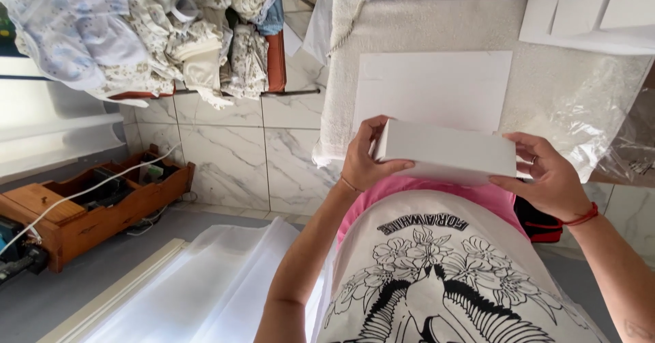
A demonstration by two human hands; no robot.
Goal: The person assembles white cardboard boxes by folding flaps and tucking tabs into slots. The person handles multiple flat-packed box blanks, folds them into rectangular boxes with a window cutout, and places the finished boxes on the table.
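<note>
I hold a flat white box [447, 153] by its two ends, just above the near edge of a table covered with a pale cloth [525, 77]. My left hand [364, 159] grips its left end, thumb on top. My right hand [546, 174] grips its right end; a red cord sits on that wrist. Beyond the box, a white rectangular sheet [437, 87] lies flat on the cloth. Below the box I see my pink garment and white printed shirt [437, 275].
Crumpled clear plastic [593, 118] lies at the table's right. White flat pieces [587, 12] sit at the far right. A heap of baby clothes [129, 36] is at the upper left. A wooden tray [89, 210] with a white cable and stacked white sheets [205, 288] rest on the floor.
</note>
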